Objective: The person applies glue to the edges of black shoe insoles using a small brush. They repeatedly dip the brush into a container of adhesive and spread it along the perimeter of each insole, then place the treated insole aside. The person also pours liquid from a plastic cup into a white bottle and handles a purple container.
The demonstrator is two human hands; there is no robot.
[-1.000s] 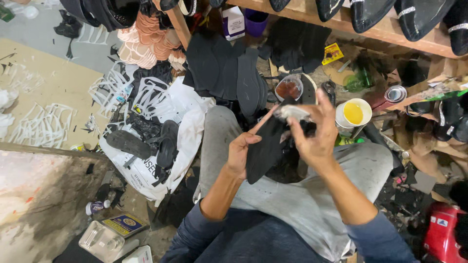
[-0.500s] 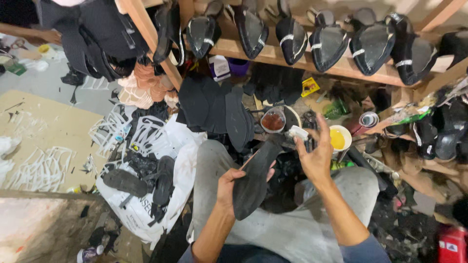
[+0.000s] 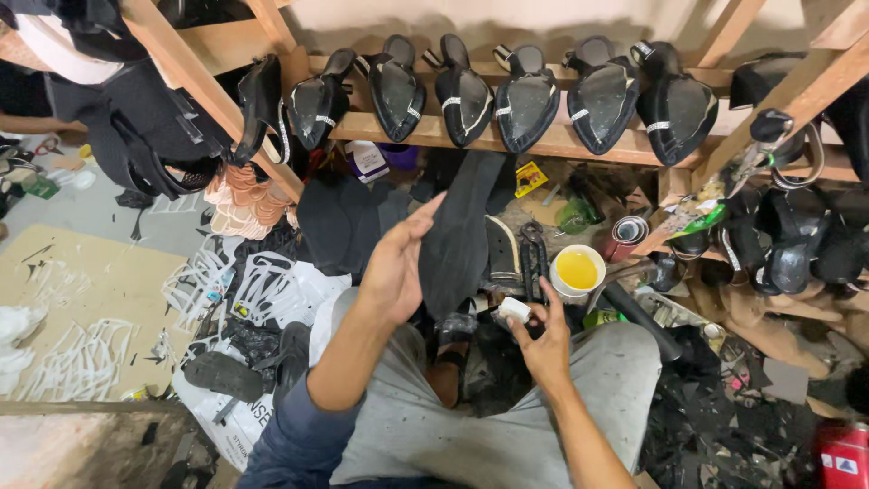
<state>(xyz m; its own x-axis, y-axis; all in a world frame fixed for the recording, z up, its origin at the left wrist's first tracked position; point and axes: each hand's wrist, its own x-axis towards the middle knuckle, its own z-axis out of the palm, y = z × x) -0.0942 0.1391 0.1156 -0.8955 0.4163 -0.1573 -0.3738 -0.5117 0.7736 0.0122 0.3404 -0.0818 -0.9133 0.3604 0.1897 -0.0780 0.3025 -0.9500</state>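
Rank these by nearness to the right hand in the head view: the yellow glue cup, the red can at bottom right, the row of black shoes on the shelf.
From the right hand:
1. Yellow glue cup, just above.
2. Row of black shoes, up on the wooden shelf.
3. Red can, bottom right corner.

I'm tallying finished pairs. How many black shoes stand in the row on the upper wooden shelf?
7 in the row on the wooden shelf, soles outward, plus one leaning at the left end. Others may be hidden.
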